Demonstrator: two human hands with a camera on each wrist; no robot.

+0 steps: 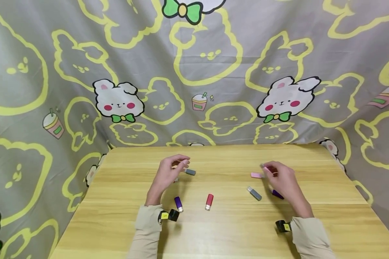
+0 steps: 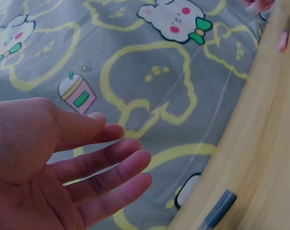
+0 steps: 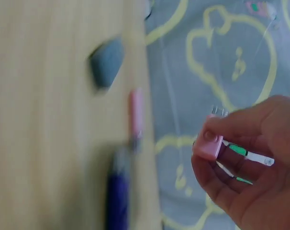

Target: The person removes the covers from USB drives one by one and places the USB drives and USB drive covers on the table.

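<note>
Your right hand [image 1: 283, 180] pinches a pink stick [image 3: 209, 143] between thumb and fingers, so that grip is grasping it; the stick is small and blocky, pale pink, with a metal plug showing at its far end in the right wrist view; it is held just above the worktop [image 1: 233, 230], near the back right. Just beside that hand lies a pink cap [image 1: 256, 175] flat on the wood; a grey stick [image 1: 254, 193] lies nearer you, and a purple stick [image 1: 276, 194] shows partly under the hand. Your left hand [image 1: 168, 174] hovers with fingers loosely spread and relaxed, the grip released, holding nothing; a grey cap [image 1: 190, 172] lies just beside its fingertips. A second purple stick [image 1: 178, 204] and a red stick [image 1: 209, 201] lie near the middle, apart from each other.
</note>
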